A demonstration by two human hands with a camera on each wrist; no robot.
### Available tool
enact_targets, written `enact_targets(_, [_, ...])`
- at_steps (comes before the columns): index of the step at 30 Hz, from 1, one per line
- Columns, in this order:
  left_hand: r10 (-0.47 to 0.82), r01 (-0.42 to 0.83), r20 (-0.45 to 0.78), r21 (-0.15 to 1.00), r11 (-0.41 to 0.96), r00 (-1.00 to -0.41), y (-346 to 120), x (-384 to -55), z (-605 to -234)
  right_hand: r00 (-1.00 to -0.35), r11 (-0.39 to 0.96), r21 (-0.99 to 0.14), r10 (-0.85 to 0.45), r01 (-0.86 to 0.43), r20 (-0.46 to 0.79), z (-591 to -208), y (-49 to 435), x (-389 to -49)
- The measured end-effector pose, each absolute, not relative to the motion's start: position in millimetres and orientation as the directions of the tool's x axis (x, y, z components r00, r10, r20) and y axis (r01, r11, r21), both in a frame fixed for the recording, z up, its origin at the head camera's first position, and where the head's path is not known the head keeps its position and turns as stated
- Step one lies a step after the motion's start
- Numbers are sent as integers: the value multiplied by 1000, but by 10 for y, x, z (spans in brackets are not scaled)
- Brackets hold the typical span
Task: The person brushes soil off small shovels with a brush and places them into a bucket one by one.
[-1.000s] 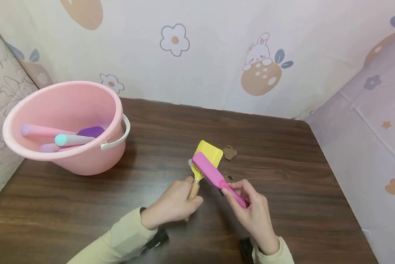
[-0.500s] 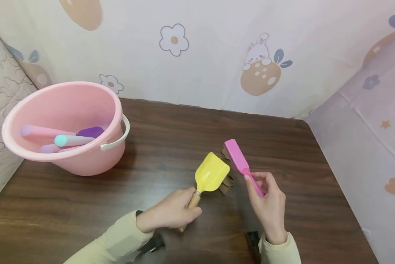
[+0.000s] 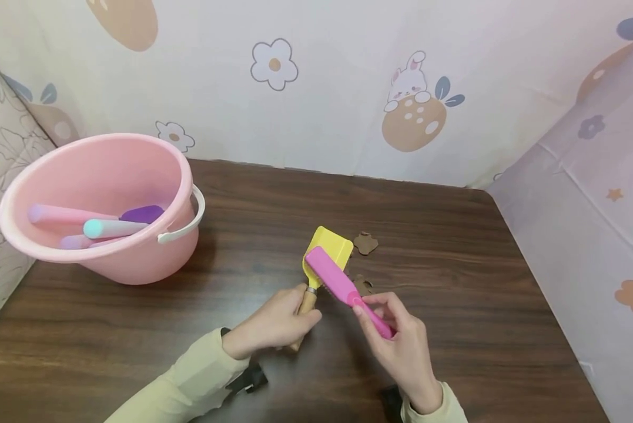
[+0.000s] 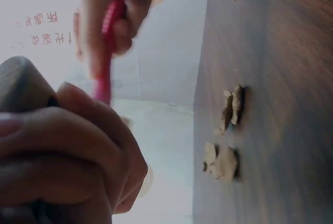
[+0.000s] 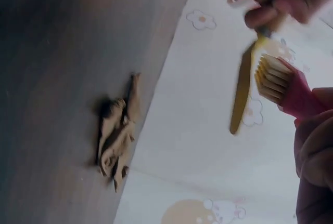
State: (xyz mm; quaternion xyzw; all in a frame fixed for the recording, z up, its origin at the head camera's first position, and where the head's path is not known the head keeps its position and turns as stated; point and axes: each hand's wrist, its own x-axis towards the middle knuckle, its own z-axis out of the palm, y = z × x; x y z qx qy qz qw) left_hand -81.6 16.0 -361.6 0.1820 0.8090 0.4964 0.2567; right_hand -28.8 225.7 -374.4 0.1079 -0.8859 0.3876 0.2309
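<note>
My left hand [image 3: 276, 320] grips the wooden handle of a small yellow shovel [image 3: 337, 249], its blade held above the table and pointing away from me. My right hand [image 3: 405, 343] pinches the handle of a pink brush [image 3: 331, 273], whose flat back overlaps the blade in the head view. From the right wrist, the pale bristles [image 5: 271, 78] face the blade [image 5: 242, 91], close beside it. Thin, curled brown pieces [image 3: 366, 242] lie on the table just right of the shovel; others [image 3: 362, 285] are partly hidden behind the brush.
A pink bucket [image 3: 152, 264] with a white handle [image 3: 181, 232] stands at the left. Several tools lie inside it, among them a purple one [image 3: 143, 214]. Patterned cloth [image 3: 327, 106] walls the dark wooden table [image 3: 443, 235] at the back and sides.
Half a second ago the brush was off to the right near the brown pieces; it has swung left over the shovel. The shovel blade has moved slightly left and away from me.
</note>
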Motion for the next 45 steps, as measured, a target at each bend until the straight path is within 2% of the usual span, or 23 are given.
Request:
enact_targets(11, [506, 97, -186, 871, 481, -842, 173, -721, -3448, -818, 684, -586, -27, -434, 574, -3839, 2217, -342])
enact_targets(18, [509, 108, -187, 862, 495, -840, 163, -680, -3485, -804, 707, -553, -37, -440, 593, -3878, 2231, -350])
enact_targets(21, [546, 108, -200, 870, 480, -813, 153, -653, -3513, -800, 750, -531, 5, -393, 599, -3882, 2320, -411])
enact_targets(24, [600, 113, -211, 883, 455, -772, 141, -608, -3566, -800, 814, -518, 117, -262, 588, -3870, 2524, -506])
enact_targets(27, [625, 89, -235, 893, 442, -745, 106, -589, -3647, -796, 813, -572, 275, -107, 539, -3825, 2723, -568])
enact_targets(30, [613, 39, -276, 893, 449, -740, 56, -624, -3723, -793, 763, -645, 372, -35, 483, -3789, 2796, -577])
enact_targets(37, [568, 8, -278, 894, 448, -774, -15, -741, -3802, -867, 695, -719, 352, -10, 353, -3841, 2701, -550])
enact_targets(45, [520, 10, -267, 883, 469, -811, -56, -774, -3820, -884, 654, -757, 362, 13, 297, -3858, 2663, -508])
